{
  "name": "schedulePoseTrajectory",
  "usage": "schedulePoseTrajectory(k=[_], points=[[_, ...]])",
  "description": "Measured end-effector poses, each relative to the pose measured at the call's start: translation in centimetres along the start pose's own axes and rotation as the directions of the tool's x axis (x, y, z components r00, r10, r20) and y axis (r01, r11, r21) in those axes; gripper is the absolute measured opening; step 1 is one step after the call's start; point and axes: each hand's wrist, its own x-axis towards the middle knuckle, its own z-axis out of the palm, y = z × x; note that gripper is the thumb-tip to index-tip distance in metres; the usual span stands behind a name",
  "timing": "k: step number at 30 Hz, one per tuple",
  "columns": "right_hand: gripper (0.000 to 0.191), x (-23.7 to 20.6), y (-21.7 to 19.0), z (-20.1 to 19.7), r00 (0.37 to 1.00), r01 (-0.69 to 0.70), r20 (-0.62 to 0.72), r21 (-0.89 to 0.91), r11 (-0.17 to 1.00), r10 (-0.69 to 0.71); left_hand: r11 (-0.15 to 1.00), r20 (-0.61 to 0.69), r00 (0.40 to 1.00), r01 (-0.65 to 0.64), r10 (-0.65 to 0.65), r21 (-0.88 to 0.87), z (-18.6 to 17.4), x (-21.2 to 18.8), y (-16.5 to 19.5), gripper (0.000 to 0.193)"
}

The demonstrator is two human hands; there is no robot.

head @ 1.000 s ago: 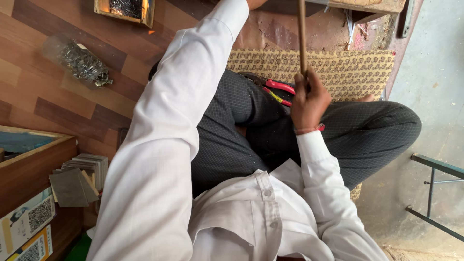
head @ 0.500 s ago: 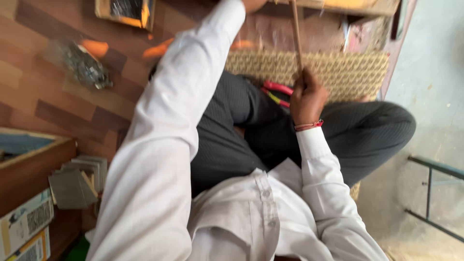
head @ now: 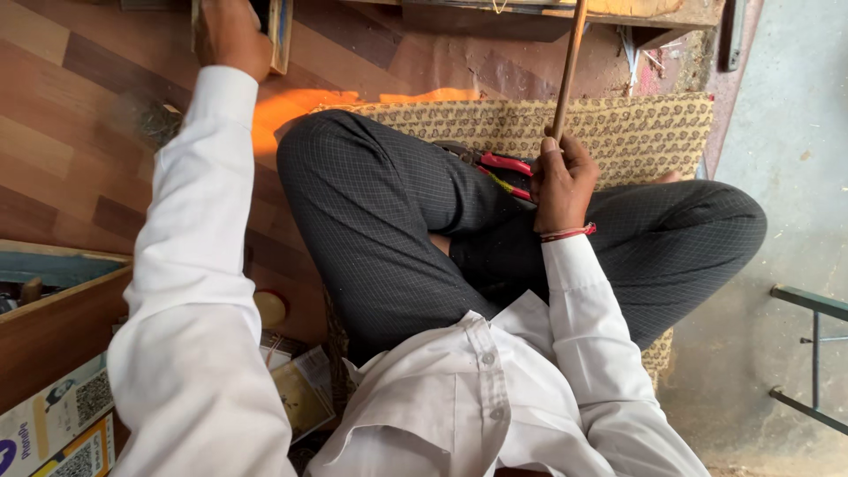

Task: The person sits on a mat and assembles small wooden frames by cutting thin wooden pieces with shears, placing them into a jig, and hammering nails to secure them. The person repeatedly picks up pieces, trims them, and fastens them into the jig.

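Here the right hand [head: 561, 181] grips an upright wooden stick [head: 570, 66]

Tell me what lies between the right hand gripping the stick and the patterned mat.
In the head view, red-handled pliers lie between the right hand, which grips the wooden stick, and the patterned mat.

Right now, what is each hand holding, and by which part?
The right hand holds a thin wooden stick near its lower end. The left hand is on a small wooden box; whether it holds it cannot be told.
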Motion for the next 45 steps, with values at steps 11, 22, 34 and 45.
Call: schedulePoseTrajectory(k=[11,22,34,45], points=[[0.029,0.0,0.0,0.3,0.999,-0.02,0.032,0.063,0.998,0.018,0.981,0.006,0.983,0.183,-0.184,0.059,2.4,-1.2,-2.8,0.008],[0.029,0.1,0.8,0.8,0.995,0.085,0.067,-0.083,0.993,-0.08,0.981,-0.109,0.993,0.024,-0.046,-0.194,0.6,-2.4,-3.3,0.018],[0.027,-0.3,0.8,1.2,0.98,0.199,0.038,-0.256,0.946,-0.196,0.977,-0.18,0.984,-0.033,-0.006,-0.209,0.0,-2.4,-3.8,0.021],[0.029,-0.7,0.6,1.6,0.97,0.243,0.063,-0.305,0.921,-0.236,0.975,-0.14,0.983,0.09,-0.12,-0.201,-1.0,-2.0,-3.3,0.016]])
